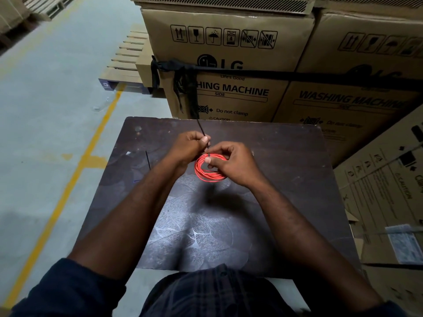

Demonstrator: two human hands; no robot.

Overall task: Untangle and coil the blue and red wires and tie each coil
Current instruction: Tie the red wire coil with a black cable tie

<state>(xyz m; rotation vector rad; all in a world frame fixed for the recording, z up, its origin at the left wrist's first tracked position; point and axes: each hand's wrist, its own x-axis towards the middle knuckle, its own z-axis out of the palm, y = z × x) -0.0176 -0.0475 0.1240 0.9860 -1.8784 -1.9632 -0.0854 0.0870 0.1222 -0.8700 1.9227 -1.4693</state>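
The red wire is wound into a coil that lies over the middle of the dark table. My right hand pinches the coil at its far side, thumb on the strands. My left hand grips a thin black cable tie whose tail sticks up and away from me; the tie wraps the coil's top edge between both hands. No blue wire shows, apart from a faint blue streak on the table's left part.
A second thin black tie lies on the table to the left. Strapped cardboard washing machine boxes stand right behind the table and along its right side. Grey floor with a yellow line runs at the left, pallets beyond.
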